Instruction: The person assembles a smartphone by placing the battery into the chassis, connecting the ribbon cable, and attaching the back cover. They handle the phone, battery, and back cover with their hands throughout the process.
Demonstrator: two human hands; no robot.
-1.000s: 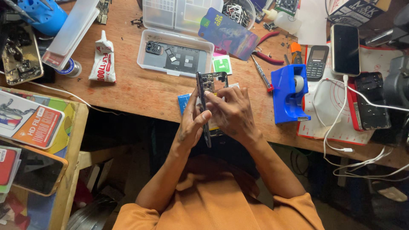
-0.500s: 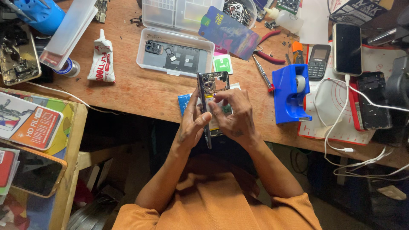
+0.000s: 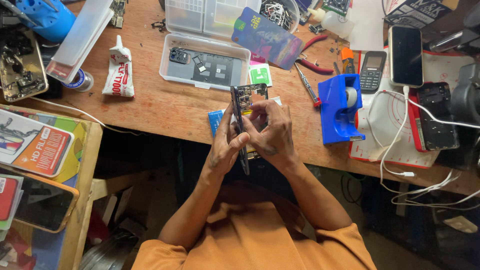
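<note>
Wooden bench (image 3: 165,107), clear box (image 3: 205,67) holding seemingly phone parts, both hands (image 3: 227,142) (image 3: 272,132) gripping opened phone (image 3: 243,107)

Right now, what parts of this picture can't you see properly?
All in the head view:
- Opened phone: its lower half is hidden behind the left hand and right hand.
- Blue card under the hands: mostly covered.
- Small parts in the clear tray: too small to tell apart.
- Dark device at the right edge: cut off and blurred.
- Items at the top edge: cut off.
</note>
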